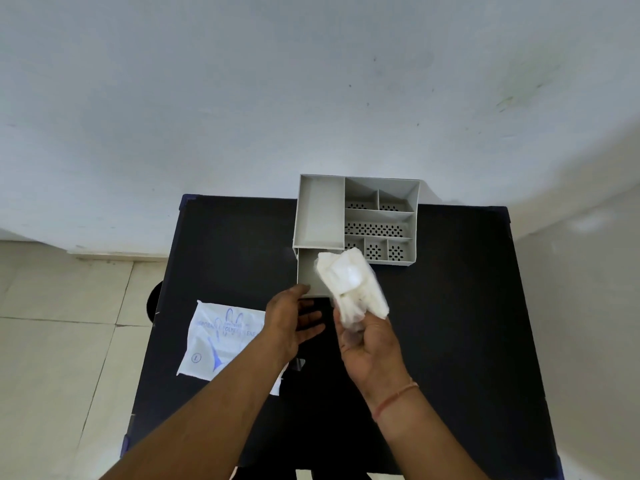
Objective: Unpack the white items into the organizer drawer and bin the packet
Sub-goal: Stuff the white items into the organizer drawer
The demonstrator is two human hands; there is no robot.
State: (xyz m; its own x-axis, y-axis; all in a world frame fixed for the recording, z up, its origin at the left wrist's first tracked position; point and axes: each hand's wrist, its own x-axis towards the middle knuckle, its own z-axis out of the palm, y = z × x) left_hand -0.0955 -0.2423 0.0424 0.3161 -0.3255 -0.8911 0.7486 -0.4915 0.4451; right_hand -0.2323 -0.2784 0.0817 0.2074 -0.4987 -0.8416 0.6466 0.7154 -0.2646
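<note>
- My right hand (367,344) held the bundle of white items (351,284) by its lower end, fingers pressed around it, the bundle tilted up over the near edge of the organizer (320,209).
- My left hand (289,322) hung spread and empty just beside the bundle, fingertips near the front lip of the pulled-out drawer (306,268).
- The drawer stood open below the organizer's large left compartment; what showed of its interior looked bare, the bundle covering its right part.
- The packet (221,341), white with blue print, lay flat on the bench (467,306) to my left, partly under my left forearm, well apart from the drawer.
- Step in hand, as I judged it: the items were out of the packet and about to go into the drawer.
- The next move called for lowering the bundle into the drawer and releasing it, with the left hand free to steady the drawer front.
- The packet was not yet binned; no bin showed clearly in view.
- The bench was black and set against a pale wall (242,98), with a light tiled floor (62,341) on the left.
</note>
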